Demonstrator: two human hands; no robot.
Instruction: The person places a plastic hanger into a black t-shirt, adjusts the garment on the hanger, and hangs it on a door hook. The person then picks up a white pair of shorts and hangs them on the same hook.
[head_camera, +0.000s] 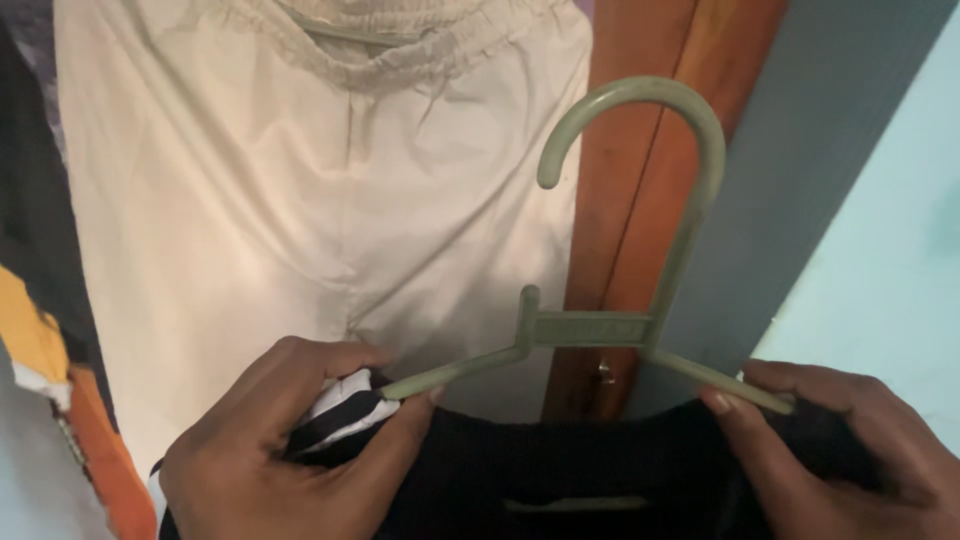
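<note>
Both hands working a dark top onto a green hanger.

Left hand (290, 440) is closed, pinching the top (560, 470) at its striped white trim (345, 410) against the left arm of the hanger (640, 250). Right hand (850, 450) grips the fabric over the right arm's tip. Top sits low in view, collar slack between the hands, hanger bar visible inside it. Cream trousers (300, 200) hang behind, wooden frame (650, 180) to the right. My read: seat each shoulder seam fully over its arm tip, keep the hook upright and centred, pull evenly so the collar doesn't stretch.
</note>
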